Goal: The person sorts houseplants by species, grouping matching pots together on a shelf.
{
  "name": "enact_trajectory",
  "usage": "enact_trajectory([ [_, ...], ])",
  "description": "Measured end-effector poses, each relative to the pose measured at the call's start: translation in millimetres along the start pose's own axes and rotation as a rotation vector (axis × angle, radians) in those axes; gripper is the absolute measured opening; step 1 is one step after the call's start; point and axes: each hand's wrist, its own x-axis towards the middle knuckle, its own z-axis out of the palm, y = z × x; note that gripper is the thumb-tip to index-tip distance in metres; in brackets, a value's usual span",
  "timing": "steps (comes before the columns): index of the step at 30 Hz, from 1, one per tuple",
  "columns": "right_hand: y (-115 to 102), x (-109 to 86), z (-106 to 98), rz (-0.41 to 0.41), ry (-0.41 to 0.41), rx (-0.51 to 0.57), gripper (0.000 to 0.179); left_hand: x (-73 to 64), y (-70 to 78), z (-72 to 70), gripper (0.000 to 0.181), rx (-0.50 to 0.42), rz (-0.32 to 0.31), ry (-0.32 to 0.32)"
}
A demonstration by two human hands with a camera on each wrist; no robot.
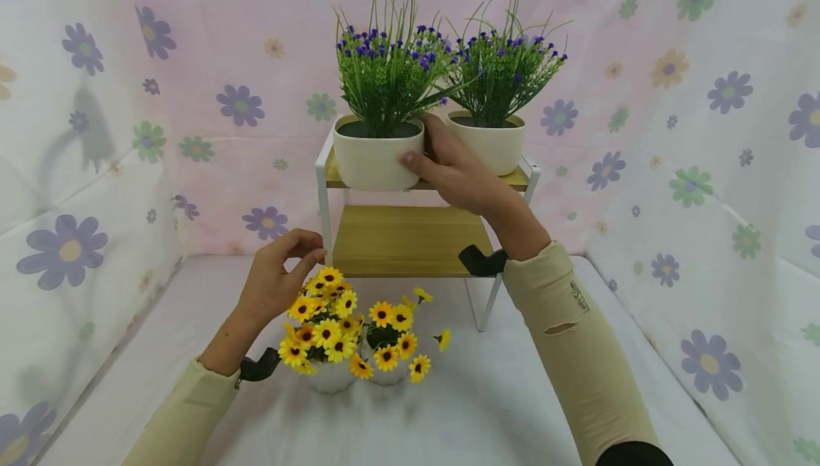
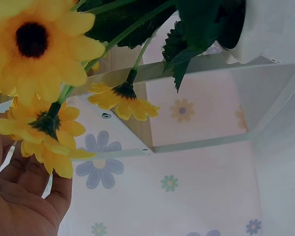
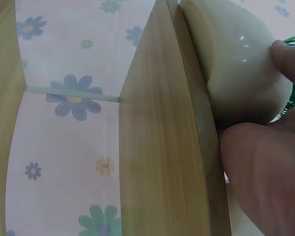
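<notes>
Right hand [image 1: 461,174]: fingers grip left pot [image 1: 374,160], right side
Left hand [image 1: 275,277]: fingers loosely curled, near shelf [image 1: 410,238] and yellow flowers [image 1: 327,333]
Right pot [image 1: 492,147]: upright on shelf top

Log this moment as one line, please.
right hand: grips left purple-flower pot, at top shelf | left hand: near yellow flowers, grip unclear | other purple-flower pot: on top shelf
</notes>
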Motion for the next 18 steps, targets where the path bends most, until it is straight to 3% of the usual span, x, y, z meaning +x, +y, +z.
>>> enact_trajectory([
  [9,-1,15.0,0,0.133,0.007,-0.005,0.067,-0.1,0.4,0.2,0.014,-0.007,0.000,-0.001],
  [18,-1,21.6,3,0.144,0.042,-0.046,0.071,0.1,1.5,-0.1,0.014,-0.005,0.000,0.000],
])
